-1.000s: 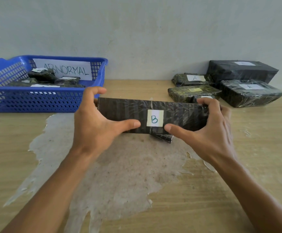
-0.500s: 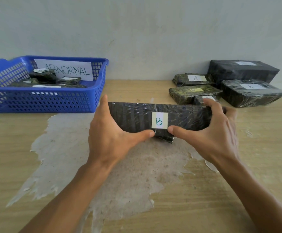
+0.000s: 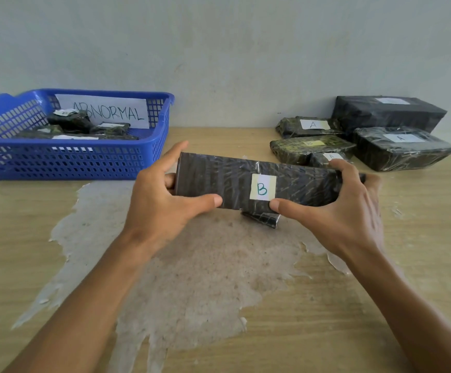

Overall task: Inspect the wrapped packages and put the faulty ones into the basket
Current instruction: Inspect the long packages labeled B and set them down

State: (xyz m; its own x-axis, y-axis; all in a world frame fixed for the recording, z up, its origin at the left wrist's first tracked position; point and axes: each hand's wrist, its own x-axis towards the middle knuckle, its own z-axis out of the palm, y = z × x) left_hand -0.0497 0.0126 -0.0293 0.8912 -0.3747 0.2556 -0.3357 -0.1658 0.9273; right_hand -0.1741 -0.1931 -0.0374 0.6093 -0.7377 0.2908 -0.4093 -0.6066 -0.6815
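A long black wrapped package (image 3: 235,181) with a white label marked B is held above the middle of the table. My left hand (image 3: 162,195) grips its left end, thumb under the near edge and fingers over the top. My right hand (image 3: 337,208) grips the right end the same way. A loose flap of wrap (image 3: 262,219) hangs under the package. The blue basket (image 3: 65,160) with an ABNORMAL sign stands at the back left and holds several dark wrapped packages (image 3: 84,125).
Several more wrapped packages (image 3: 310,146) lie at the back right, labelled A or B, the largest (image 3: 388,111) against the wall. The wooden table (image 3: 380,305) has a large pale patch of peeled surface (image 3: 192,278) in front of me.
The package has tilted and shifted slightly; my left hand slid along its left end, the index finger now raised over the top corner. The right hand keeps its grip.
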